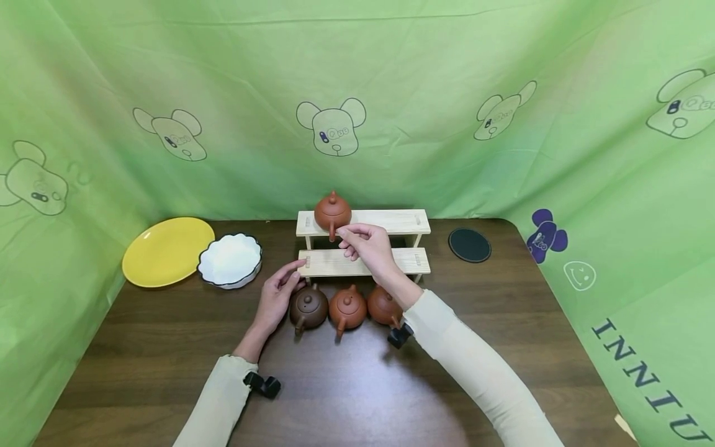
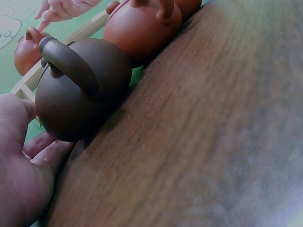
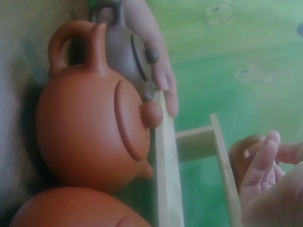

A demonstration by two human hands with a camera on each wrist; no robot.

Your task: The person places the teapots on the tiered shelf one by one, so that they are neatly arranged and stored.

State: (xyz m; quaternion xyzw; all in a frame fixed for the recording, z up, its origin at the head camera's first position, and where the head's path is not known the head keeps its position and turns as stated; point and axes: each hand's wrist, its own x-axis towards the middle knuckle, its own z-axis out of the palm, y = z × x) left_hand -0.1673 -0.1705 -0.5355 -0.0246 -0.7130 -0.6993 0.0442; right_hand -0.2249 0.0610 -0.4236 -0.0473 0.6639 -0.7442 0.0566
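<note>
A reddish-brown clay teapot [image 1: 329, 213] sits at the left of the upper shelf of a pale wooden two-step stand [image 1: 385, 221]. My right hand [image 1: 367, 247] pinches its handle between thumb and forefinger. My left hand [image 1: 277, 297] touches the left end of the lower step with fairly straight fingers, beside a dark brown teapot [image 2: 85, 90]. Next to that one, a reddish teapot [image 1: 347, 308] stands on the table before the stand. Another reddish teapot [image 1: 383, 305] is partly covered by my right wrist in the head view.
To the left are a yellow oval plate [image 1: 162, 254] and a white scalloped dish [image 1: 229, 261] with a dark rim. A round black coaster [image 1: 470, 245] lies right of the stand. Green printed cloth [image 1: 413, 167] hangs around the back and sides of the wooden table [image 1: 503, 347].
</note>
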